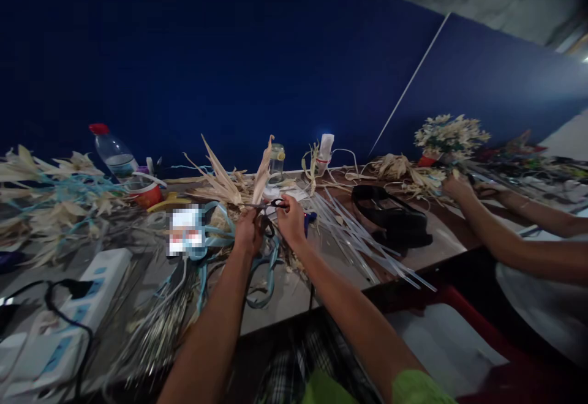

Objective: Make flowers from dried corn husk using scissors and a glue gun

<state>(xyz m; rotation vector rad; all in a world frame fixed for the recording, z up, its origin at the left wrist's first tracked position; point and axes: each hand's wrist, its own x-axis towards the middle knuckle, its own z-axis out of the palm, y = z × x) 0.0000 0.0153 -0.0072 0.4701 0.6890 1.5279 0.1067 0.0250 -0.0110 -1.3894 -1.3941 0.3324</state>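
Over the table's middle, my left hand [247,231] is closed round the lower end of a dried corn husk [263,174], which stands upright above the fingers. Just beside it, my right hand [290,220] grips a pair of scissors [277,203] by the handles. The blades point left and lie across the husk's base; whether they are cutting is too small to tell. Behind my left hand a fan of pale husks [223,179] spreads from a pile. Light blue ribbon [221,240] curls around and below both hands.
Clear plastic strips [353,232] and a black strapped item [395,214] lie to the right. A power strip [87,309], wire bundle [163,324], red-capped bottle [114,153] and husk flowers [59,208] are left. At far right, a co-worker's hands [457,187] work near a flower pot [429,160].
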